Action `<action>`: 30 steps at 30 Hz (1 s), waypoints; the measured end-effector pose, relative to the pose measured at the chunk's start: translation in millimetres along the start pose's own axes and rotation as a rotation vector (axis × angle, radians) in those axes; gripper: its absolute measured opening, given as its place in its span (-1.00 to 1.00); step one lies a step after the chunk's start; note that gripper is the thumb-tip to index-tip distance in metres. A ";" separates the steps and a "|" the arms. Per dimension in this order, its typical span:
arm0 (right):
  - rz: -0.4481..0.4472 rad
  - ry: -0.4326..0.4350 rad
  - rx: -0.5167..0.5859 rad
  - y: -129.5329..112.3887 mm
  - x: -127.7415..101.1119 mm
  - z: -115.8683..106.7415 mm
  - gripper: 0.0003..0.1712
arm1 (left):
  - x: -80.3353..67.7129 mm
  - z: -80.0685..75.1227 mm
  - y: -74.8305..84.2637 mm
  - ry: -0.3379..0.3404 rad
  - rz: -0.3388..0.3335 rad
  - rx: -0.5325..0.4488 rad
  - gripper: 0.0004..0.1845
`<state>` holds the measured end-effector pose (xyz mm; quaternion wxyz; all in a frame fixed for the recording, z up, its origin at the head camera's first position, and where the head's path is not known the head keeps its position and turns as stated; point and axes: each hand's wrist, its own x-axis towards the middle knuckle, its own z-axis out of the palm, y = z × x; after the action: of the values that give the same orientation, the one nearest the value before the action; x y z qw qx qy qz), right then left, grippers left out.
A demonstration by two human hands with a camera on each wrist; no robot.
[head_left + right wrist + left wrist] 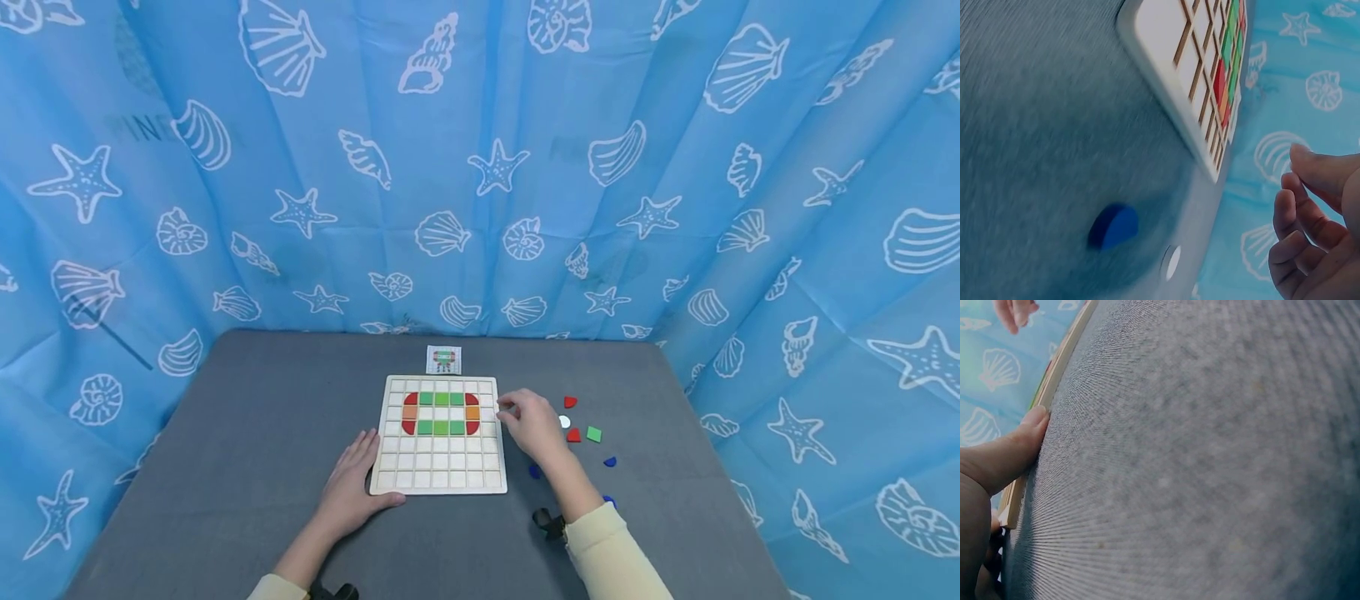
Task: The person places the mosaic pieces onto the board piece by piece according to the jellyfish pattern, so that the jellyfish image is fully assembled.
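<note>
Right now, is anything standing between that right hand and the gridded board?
Nothing visible does. In the head view, the right hand is by the right edge of the board. The loose pieces lie on the table to the right, and the left hand is at the board's left side.

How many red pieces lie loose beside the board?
2: the far red piece, right of the board; the nearer red piece, just left of a loose green piece. The right hand may hide more.

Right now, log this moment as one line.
left hand: touching board at near-left corner; right hand: by board's right edge, hold unclear; coloured pieces: set in board; loose pieces: right of board
</note>
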<state>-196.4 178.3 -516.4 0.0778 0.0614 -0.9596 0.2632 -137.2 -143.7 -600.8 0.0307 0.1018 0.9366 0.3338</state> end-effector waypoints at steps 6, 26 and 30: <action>0.080 0.008 -0.046 21.3 0.0 -1.5 -0.73 | 0.5 1.4 -0.9 -0.008 -0.010 0.001 0.34; 0.219 -0.104 -0.118 47.6 7.9 0.5 -0.86 | -1.5 -0.7 0.7 -0.002 -0.010 -0.011 0.33; 0.204 -0.093 -0.068 49.7 7.5 -2.9 -0.84 | -1.3 -0.5 0.5 0.001 -0.011 -0.002 0.34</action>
<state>-211.3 221.6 -537.2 0.0078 -0.0271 -0.9719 0.2337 -135.9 -143.9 -600.1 0.0323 0.0963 0.9368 0.3347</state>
